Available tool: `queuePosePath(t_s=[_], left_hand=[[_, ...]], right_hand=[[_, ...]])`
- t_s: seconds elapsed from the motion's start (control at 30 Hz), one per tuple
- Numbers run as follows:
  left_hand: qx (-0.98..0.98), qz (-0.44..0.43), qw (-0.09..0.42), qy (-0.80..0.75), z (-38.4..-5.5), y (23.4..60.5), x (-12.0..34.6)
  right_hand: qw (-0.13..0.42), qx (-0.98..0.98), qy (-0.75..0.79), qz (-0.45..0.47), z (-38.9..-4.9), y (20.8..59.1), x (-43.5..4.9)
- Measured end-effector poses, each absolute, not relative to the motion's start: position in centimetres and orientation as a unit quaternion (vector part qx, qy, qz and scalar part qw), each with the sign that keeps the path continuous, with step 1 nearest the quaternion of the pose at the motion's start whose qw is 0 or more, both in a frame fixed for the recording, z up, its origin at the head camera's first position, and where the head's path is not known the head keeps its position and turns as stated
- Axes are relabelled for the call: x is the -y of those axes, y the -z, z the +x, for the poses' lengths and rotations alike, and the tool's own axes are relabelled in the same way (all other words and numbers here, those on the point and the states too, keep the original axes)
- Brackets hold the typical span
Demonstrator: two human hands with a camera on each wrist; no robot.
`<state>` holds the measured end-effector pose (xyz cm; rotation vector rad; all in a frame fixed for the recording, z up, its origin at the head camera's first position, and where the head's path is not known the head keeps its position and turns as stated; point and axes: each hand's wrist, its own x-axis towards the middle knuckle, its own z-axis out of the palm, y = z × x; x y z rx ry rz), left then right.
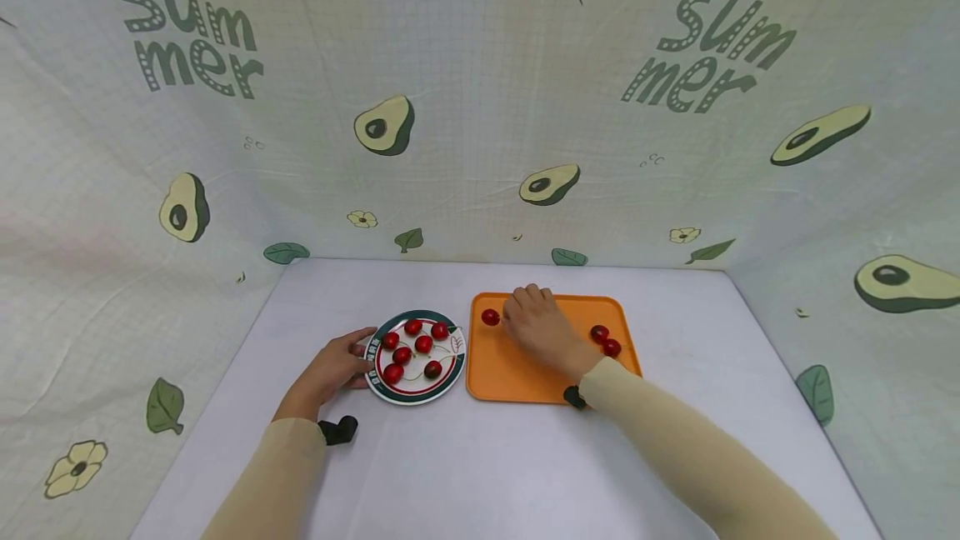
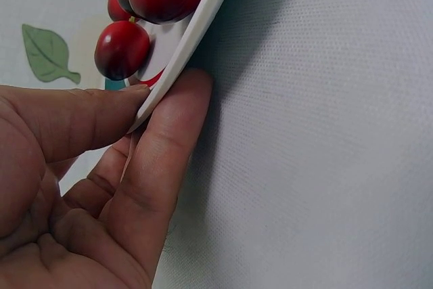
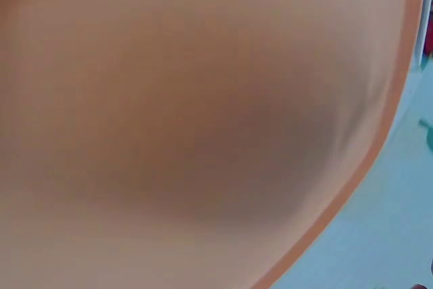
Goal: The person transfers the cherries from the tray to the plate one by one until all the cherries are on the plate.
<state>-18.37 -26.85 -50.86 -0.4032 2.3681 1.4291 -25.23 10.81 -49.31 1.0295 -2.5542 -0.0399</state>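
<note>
My left hand (image 1: 335, 369) grips the near-left rim of a white plate (image 1: 411, 399) with a green border. In the left wrist view, the thumb lies over the rim and a finger (image 2: 159, 153) supports it from beneath. Several red cherries (image 1: 423, 344) with thin stems lie on the plate. Over an orange tray (image 1: 491, 382), my right hand (image 1: 542, 327) reaches with bent fingers; its fingertips are hidden, so what they hold cannot be seen. One cherry (image 1: 491, 317) lies just left of that hand. Two more cherries (image 1: 611, 347) sit at the tray's right side.
Plate and tray stand side by side on a white-covered table (image 1: 420, 473). A pale cloth wall (image 1: 465, 107) printed with avocados, leaves and lettering rises behind and at both sides. The right wrist view shows mostly the blurred tray (image 3: 203, 133).
</note>
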Motion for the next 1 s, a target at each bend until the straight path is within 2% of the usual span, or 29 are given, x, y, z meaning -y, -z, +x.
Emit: queuePosePath(t_s=[0.47, 1.0], left_hand=[[-0.833, -0.143, 0.177, -0.505, -18.4, 50.8, 26.9], [-0.826, -0.142, 0.179, -0.515, -18.4, 50.8, 26.9]], right_hand=[[0.152, 0.903, 0.030, 0.401, -23.1, 50.4, -4.2], [0.136, 0.903, 0.079, 0.400, -22.7, 51.2, -1.9]])
